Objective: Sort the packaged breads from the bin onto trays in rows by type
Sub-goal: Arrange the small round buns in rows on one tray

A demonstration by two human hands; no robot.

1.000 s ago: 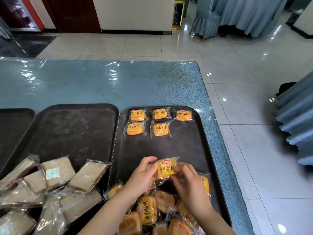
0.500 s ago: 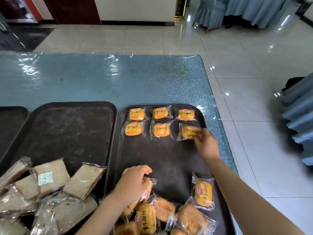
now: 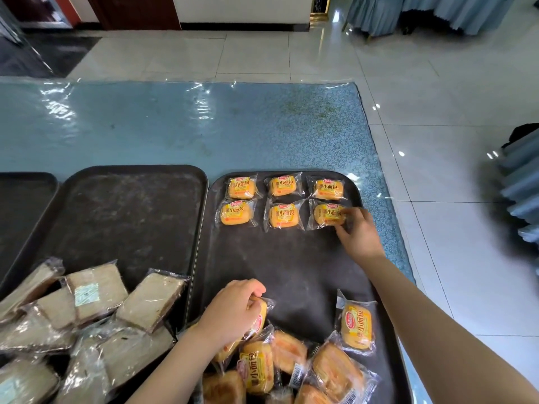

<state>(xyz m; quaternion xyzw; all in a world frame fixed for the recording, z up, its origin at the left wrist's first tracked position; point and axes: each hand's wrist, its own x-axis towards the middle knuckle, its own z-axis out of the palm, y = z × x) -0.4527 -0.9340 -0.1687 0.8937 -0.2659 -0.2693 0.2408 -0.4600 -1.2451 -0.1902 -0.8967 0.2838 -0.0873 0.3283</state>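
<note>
Two rows of small yellow packaged breads lie at the far end of the right dark tray [image 3: 294, 266]. My right hand [image 3: 357, 234] pinches the right edge of the last bread [image 3: 326, 214] in the second row, which rests on the tray. My left hand [image 3: 233, 313] grips another yellow bread [image 3: 261, 317] at the top of a loose pile of yellow breads [image 3: 280, 365] at the tray's near end. One more yellow bread [image 3: 356, 326] lies alone near the right rim.
The middle dark tray [image 3: 122, 217] holds a heap of clear-wrapped sliced brown breads [image 3: 96, 310] at its near end. A third dark tray [image 3: 20, 205] shows at the far left. All stand on a blue plastic-covered table [image 3: 204, 126], whose right edge drops to tiled floor.
My right hand carried the yellow bread from the pile to the second row and set it down at the right end. My left hand dropped onto another bread in the pile.
</note>
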